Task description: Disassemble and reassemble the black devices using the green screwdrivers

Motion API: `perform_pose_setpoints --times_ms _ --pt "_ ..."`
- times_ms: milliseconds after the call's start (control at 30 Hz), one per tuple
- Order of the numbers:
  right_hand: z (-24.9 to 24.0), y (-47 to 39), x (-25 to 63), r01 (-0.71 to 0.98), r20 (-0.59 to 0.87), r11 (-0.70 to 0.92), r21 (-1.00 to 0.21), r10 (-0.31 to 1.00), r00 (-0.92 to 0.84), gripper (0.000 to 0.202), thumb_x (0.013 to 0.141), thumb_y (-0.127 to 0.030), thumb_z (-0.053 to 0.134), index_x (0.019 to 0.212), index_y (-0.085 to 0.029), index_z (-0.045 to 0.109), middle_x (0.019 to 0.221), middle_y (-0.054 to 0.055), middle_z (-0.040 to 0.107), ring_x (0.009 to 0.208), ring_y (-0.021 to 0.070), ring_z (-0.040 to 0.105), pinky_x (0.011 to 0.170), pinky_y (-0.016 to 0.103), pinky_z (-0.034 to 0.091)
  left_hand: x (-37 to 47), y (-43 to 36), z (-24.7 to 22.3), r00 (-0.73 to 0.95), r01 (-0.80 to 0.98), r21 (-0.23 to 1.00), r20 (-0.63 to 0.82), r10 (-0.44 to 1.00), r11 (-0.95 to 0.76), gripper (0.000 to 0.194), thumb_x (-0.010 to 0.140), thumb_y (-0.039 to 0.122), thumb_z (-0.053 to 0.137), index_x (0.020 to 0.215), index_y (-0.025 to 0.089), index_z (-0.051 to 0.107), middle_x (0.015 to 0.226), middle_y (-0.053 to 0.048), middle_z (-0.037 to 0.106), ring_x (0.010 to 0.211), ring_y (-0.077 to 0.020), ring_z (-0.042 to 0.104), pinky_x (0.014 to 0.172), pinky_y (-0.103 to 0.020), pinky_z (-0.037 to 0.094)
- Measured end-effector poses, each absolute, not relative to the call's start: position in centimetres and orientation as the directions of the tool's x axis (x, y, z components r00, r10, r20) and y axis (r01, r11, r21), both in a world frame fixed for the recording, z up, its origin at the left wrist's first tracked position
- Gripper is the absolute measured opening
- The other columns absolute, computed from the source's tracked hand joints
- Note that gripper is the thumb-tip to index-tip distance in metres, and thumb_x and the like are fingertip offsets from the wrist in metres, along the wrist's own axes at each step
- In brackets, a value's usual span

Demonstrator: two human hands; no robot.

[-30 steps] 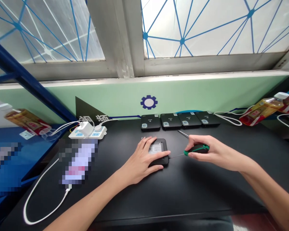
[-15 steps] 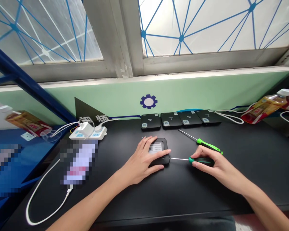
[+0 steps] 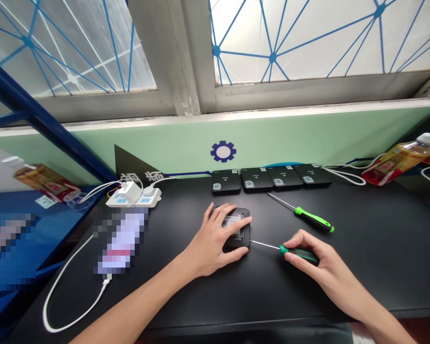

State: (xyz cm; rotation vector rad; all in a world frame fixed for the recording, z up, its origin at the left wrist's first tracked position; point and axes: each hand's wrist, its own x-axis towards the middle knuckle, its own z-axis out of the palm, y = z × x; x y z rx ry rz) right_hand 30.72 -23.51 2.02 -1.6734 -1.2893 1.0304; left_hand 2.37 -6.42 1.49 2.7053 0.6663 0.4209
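My left hand [image 3: 212, 239] lies over a small flat black rectangular device [image 3: 246, 215], gripping it against the desk with the fingers on its far side and the thumb at its near edge. A pale label panel [image 3: 232, 220] shows partly between the fingers. In my right hand [image 3: 320, 260] is a screwdriver [image 3: 299, 254] with a green and black handle, fingers wrapped round the grip. Its thin shaft points left, with the tip at the device's near right edge. Behind that hand a second screwdriver [image 3: 313, 220], bright green and black, lies on the desk.
Several similar black devices [image 3: 256, 179] line the desk's back edge. To the left are a white power strip [image 3: 133, 196], a pixelated phone [image 3: 123, 243] and its looping white cable [image 3: 66, 265]. Drink bottles stand tilted at the left [image 3: 43, 180] and right [image 3: 397, 160].
The screwdriver in my right hand has shifted nearer to me and now slants, its tip lower along the device's right edge. My left hand stays on the device. The view has shifted slightly.
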Motion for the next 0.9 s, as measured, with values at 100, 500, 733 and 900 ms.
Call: perform_pose_setpoints --times_ms 100,500,733,900 --pt "1.8 -23.8 30.1 0.335 -0.138 -0.193 -0.922 0.974 0.181 0.041 0.102 -0.067 0.072 0.106 -0.026 0.071 0.106 0.002 0.070 0.102 0.0216 0.066 0.084 0.027 0.052 2.4 -6.6 1.4 0.833 0.397 0.388 0.227 0.504 -0.832 0.073 0.101 0.046 0.079 0.169 0.042 0.052 0.174 -0.011 0.043 0.163 -0.0430 0.041 0.137 -0.072 0.030" --pt "1.1 -23.9 28.8 0.282 -0.105 -0.172 -0.944 0.966 0.237 0.038 0.101 -0.064 0.076 0.105 -0.027 0.072 0.101 0.001 0.067 0.098 0.0198 0.066 0.080 0.026 0.053 2.4 -6.9 1.9 0.773 0.385 0.512 0.276 0.571 -0.768 0.074 0.091 0.036 0.083 0.162 0.040 0.062 0.169 -0.010 0.049 0.154 -0.0403 0.050 0.126 -0.061 0.051" --pt "0.6 -24.2 28.6 0.250 -0.103 -0.164 -0.954 0.965 0.240 0.036 0.102 -0.061 0.075 0.107 -0.025 0.072 0.104 0.004 0.069 0.102 0.0236 0.067 0.081 0.029 0.057 2.3 -6.8 2.0 0.766 0.387 0.548 0.257 0.589 -0.742 0.074 0.091 0.035 0.082 0.161 0.039 0.061 0.169 -0.010 0.048 0.154 -0.0404 0.050 0.125 -0.062 0.051" --pt "0.5 -24.3 28.5 0.241 -0.102 -0.160 -0.957 0.966 0.235 0.034 0.103 -0.059 0.075 0.108 -0.026 0.072 0.107 0.004 0.069 0.105 0.0240 0.068 0.084 0.029 0.058 2.3 -6.8 2.1 0.765 0.386 0.556 0.253 0.592 -0.736 0.077 0.091 0.036 0.081 0.164 0.039 0.057 0.169 -0.011 0.048 0.155 -0.0407 0.050 0.128 -0.065 0.047"
